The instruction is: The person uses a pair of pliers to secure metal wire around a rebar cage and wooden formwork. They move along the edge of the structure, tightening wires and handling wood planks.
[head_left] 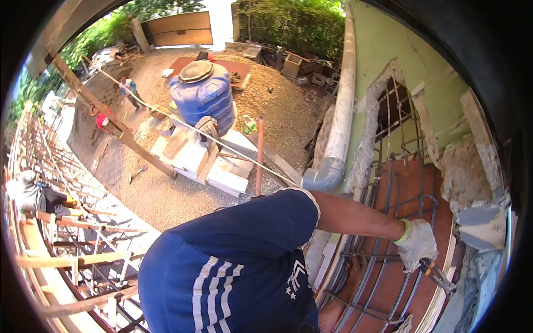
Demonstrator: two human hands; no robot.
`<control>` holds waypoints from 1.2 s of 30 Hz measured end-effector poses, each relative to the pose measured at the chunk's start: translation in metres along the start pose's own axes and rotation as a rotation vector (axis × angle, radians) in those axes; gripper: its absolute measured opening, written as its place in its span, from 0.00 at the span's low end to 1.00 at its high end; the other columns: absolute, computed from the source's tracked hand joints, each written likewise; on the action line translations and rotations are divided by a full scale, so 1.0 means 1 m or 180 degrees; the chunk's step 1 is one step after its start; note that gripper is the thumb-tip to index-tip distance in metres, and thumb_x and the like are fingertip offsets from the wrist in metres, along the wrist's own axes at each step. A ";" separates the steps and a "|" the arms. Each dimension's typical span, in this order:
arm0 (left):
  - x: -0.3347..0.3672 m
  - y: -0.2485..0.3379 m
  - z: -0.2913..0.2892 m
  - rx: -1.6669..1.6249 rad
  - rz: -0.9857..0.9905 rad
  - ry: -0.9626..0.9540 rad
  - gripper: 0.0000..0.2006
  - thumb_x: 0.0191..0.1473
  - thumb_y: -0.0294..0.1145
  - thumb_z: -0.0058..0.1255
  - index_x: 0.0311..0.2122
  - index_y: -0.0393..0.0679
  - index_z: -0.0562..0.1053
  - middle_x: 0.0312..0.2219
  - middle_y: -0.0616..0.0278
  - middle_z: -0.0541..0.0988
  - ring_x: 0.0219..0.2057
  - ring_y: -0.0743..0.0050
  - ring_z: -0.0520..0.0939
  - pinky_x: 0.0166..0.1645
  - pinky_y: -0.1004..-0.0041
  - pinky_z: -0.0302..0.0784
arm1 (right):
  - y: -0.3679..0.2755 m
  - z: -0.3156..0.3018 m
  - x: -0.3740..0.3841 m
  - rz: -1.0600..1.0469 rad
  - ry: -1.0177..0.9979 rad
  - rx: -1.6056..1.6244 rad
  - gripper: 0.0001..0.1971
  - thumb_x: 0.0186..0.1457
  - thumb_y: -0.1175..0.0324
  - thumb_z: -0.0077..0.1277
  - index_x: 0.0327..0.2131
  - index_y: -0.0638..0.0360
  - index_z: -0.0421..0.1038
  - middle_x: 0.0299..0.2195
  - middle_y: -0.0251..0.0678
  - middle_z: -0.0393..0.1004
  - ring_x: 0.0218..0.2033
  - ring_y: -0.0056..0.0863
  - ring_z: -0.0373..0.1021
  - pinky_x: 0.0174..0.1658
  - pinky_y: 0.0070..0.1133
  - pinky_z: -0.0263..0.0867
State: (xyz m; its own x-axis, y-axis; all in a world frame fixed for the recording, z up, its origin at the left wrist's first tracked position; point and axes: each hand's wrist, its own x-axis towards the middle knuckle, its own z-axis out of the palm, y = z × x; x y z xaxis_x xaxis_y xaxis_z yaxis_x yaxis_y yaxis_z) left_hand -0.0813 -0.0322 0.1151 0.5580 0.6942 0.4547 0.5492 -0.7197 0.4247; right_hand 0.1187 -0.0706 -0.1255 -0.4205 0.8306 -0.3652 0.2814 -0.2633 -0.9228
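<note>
Wall of pale green plaster point(383, 39), broken open, stands toward one o'clock. At four, a flat reddish-brown panel point(444, 222) underlies a grey steel rebar cage point(379, 257), apparently part-built: hoops present, ties indistinct. The left hand point(416, 244), gloved in pale knit, is closed around orange-and-black pliers point(438, 276); the right cannot be made out.

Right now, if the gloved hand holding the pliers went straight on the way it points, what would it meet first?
Past its pliers, the gloved hand would probably meet the greyish wall; depth is unclear.
</note>
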 end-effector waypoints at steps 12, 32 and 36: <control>0.034 0.011 0.028 0.0318 0.0201 0.0156 0.22 0.47 0.47 0.57 0.50 0.57 0.78 0.43 0.57 0.82 0.43 0.53 0.82 0.46 0.56 0.76 | -0.030 0.068 -0.014 -0.0676 0.0267 -0.0743 0.11 0.61 0.67 0.50 0.43 0.63 0.68 0.25 0.29 0.66 0.23 0.16 0.62 0.24 0.16 0.60; 0.015 0.010 0.017 -0.0208 -0.0201 -0.0205 0.25 0.37 0.52 0.63 0.45 0.62 0.80 0.38 0.69 0.85 0.39 0.63 0.84 0.41 0.61 0.77 | -0.034 0.053 -0.088 -0.0537 0.0487 -0.0044 0.14 0.61 0.66 0.51 0.47 0.65 0.69 0.31 0.33 0.70 0.28 0.20 0.64 0.30 0.18 0.61; 0.002 0.018 -0.006 -0.0134 -0.0207 -0.0270 0.22 0.34 0.47 0.65 0.40 0.59 0.81 0.33 0.64 0.84 0.36 0.59 0.84 0.38 0.59 0.77 | -0.045 0.056 -0.101 -0.0569 0.0759 0.0278 0.15 0.61 0.66 0.51 0.47 0.66 0.69 0.33 0.34 0.70 0.29 0.20 0.65 0.31 0.19 0.62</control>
State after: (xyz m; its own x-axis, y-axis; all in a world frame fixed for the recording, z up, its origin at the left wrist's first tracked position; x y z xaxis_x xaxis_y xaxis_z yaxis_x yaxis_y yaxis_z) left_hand -0.0741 -0.0433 0.1285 0.5735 0.7368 0.3580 0.5604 -0.6716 0.4847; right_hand 0.1002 -0.1707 -0.0541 -0.2396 0.9565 -0.1663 0.1416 -0.1351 -0.9807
